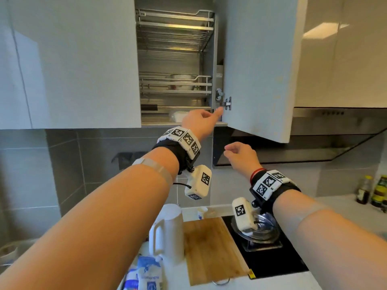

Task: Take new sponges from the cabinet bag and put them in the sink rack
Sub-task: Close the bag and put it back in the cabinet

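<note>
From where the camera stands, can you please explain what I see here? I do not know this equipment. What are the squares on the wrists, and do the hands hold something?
There is one picture, taken by a camera worn on a person's head, looking up at an open wall cabinet. No robot: these are two bare hands. The wrist bands carry printed black-and-white markers, probably for tracking. The left hand reaches to the cabinet's bottom edge, near a pale bag on the lowest shelf. The right hand hangs lower, below the open door. Both hands hold nothing. On the counter below: a white jug, a wooden cutting board, and a glass lid on the black cooktop.
</note>
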Available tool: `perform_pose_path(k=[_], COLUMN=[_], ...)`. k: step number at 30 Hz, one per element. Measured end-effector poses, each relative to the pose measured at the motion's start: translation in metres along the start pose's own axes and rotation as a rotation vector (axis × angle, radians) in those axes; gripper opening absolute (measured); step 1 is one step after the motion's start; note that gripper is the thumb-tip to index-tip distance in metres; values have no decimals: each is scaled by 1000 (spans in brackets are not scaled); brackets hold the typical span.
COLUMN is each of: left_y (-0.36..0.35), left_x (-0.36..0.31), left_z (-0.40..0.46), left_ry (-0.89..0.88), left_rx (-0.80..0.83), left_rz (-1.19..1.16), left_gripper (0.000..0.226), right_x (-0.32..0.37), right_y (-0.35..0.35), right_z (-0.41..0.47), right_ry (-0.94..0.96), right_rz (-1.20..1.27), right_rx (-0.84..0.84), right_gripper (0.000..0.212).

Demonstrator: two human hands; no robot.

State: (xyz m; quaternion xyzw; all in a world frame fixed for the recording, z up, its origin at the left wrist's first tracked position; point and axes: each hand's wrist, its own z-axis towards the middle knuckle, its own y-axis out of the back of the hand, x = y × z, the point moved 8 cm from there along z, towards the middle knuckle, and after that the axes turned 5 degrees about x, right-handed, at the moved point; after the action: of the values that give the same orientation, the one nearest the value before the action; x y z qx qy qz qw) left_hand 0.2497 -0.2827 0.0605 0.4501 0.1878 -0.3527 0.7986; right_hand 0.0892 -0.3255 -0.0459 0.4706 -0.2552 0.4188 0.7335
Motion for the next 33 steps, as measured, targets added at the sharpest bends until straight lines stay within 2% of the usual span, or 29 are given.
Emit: perform_pose_path(k=[3, 7, 9, 11, 14, 17, 19, 23, 27, 30, 33], left_y=[-12, -9, -8, -8, -5, 0, 8, 21, 46, 71, 87], left_x=[2, -12, -21, -27, -20, -6, -2, 4, 25, 39, 44], left_z=[11, 18, 25, 33, 39, 38, 33, 19, 3, -9, -15], left_ry=[-31, -60, -77, -100, -85, -49, -32, 16, 74, 78, 73], left_rx=[51, 23, 32, 18, -17, -56, -103, -144, -258, -377, -428], left_rz=[-122, -280, -280, -223, -185, -173, -169, -198, -215, -95, -5], left_gripper=[74, 102, 109, 109, 101, 85, 75, 61, 48, 34, 28], right_x=[-16, -25, -12, 9, 29, 39, 51, 78, 109, 129, 142], right_y=[-5, -7, 4, 19, 32, 25, 19, 0, -27, -37, -39], right_z=[17, 29, 35, 40, 45, 48, 45, 26, 18, 19, 25], right_ry=[-87, -228, -150, 8, 134, 130, 174, 319, 444, 529, 528], right_rz=[-7, 4, 66, 113, 190, 480, 546, 340, 223, 65, -41], right_rx=[-46, -125, -206, -257, -236, -115, -68, -70, 98, 165, 162], right_gripper=[43, 67, 62, 50, 36, 36, 35, 36, 32, 35, 38])
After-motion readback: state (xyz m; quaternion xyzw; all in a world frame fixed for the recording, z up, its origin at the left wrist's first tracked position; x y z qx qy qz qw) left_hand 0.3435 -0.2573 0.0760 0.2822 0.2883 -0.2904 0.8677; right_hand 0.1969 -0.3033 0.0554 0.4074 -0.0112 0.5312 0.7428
